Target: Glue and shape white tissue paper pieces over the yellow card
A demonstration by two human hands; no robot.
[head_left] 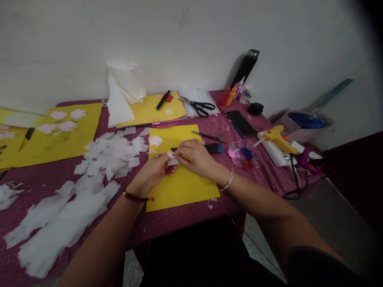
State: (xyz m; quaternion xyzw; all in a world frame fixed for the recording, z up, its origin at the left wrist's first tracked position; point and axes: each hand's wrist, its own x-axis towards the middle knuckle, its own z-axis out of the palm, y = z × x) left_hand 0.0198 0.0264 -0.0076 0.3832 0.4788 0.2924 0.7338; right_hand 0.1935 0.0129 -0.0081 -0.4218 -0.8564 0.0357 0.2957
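Between my two hands, over a yellow sheet [176, 191], is a small piece of white tissue paper [172, 161]. The fingers of my left hand [154, 171] pinch its left side. My right hand [196, 157] grips the same piece from the right, fingertips bent down onto it. Loose white scraps [155, 140] lie on the sheet's upper left. A dark brush [208, 136] crosses the sheet's top right, and a dark cutter with a blue end [214, 148] lies partly hidden behind my right hand.
Left are a heap of torn tissue [116, 153], tissue strips [68, 223] and yellow sheets with pale pink flowers [66, 126]. Scissors [199, 105] lie at the back. On the right are a paint palette [243, 154], a phone [241, 122], a yellow glue gun [279, 138] and a black flask [245, 67].
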